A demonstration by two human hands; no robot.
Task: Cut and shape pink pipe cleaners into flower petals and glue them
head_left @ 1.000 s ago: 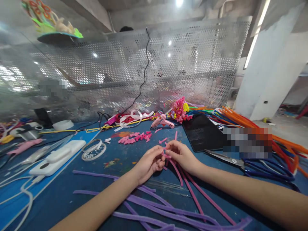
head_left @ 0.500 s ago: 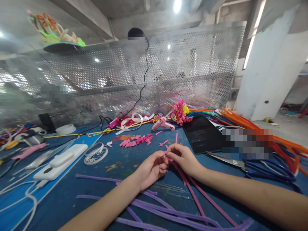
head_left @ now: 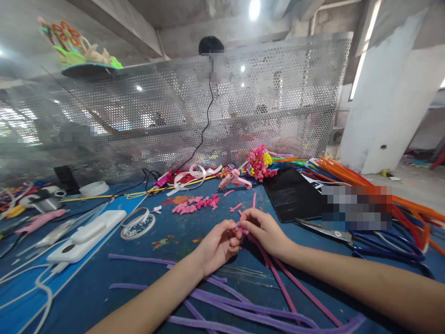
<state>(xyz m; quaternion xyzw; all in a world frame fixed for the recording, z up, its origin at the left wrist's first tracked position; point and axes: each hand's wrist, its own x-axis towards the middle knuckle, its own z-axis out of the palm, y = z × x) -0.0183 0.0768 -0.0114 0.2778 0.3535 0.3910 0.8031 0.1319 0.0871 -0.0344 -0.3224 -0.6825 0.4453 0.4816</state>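
Observation:
Above the middle of the table, my left hand (head_left: pixel 219 246) and my right hand (head_left: pixel 266 229) meet at the fingertips. Both pinch a short pink pipe cleaner (head_left: pixel 239 224), mostly covered by the fingers. Under my right hand, long pink pipe cleaners (head_left: pixel 284 290) run toward the front edge. Purple pipe cleaners (head_left: pixel 239 305) lie beneath and in front of my left forearm. Thin metal wires (head_left: pixel 248 272) rest between the two forearms. Just beyond my hands lie a loose pink piece (head_left: pixel 236 207) and a cluster of small bent pink pieces (head_left: pixel 196 204).
A pink glue gun (head_left: pixel 235 180) stands behind the pieces, near a pink flower bunch (head_left: pixel 259 162). To the right are a black tablet (head_left: pixel 294 195), scissors (head_left: pixel 327 230) and orange pipe cleaners (head_left: pixel 351 176). At left sits a white power strip (head_left: pixel 86 236). A perforated metal panel (head_left: pixel 156 111) borders the back.
My left fingers have curled slightly around the pink pipe cleaner; my right hand stays almost still. Behind the panel, a person's head has shifted right.

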